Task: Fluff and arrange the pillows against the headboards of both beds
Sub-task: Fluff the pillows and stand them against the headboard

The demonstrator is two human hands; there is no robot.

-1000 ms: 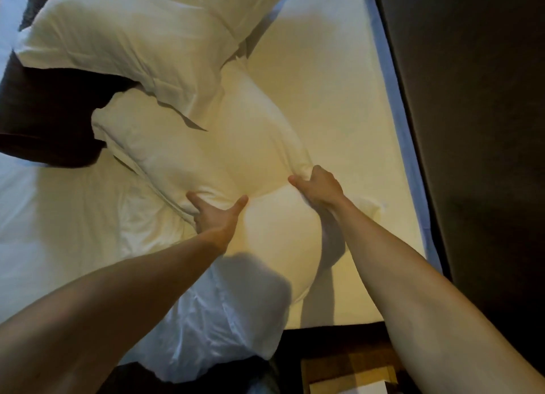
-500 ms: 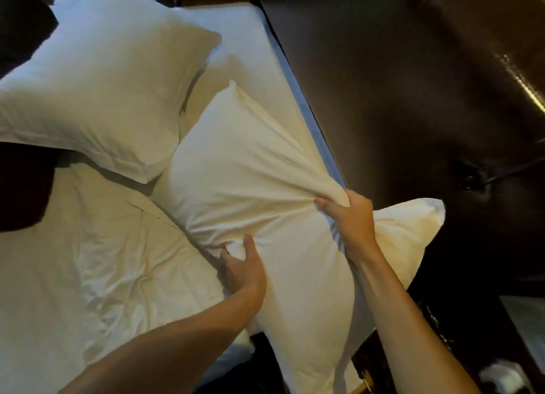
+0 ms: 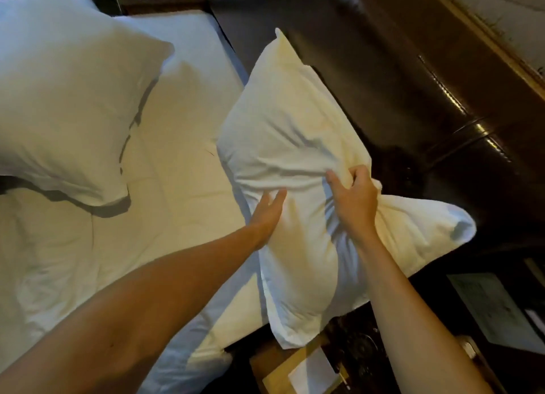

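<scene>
Two hands work one pillow (image 3: 298,146), held tilted at bed (image 3: 188,163) edge, leaning toward dark headboard (image 3: 398,104). Right hand (image 3: 355,200) clenched on bunched pillowcase near middle, likely to lift and shake filling. Left hand (image 3: 269,212) flat, fingers loose, pressing pillow's side to steady it. Second pillow (image 3: 70,99) lies on mattress, well apart, apparently awaiting its turn.
</scene>
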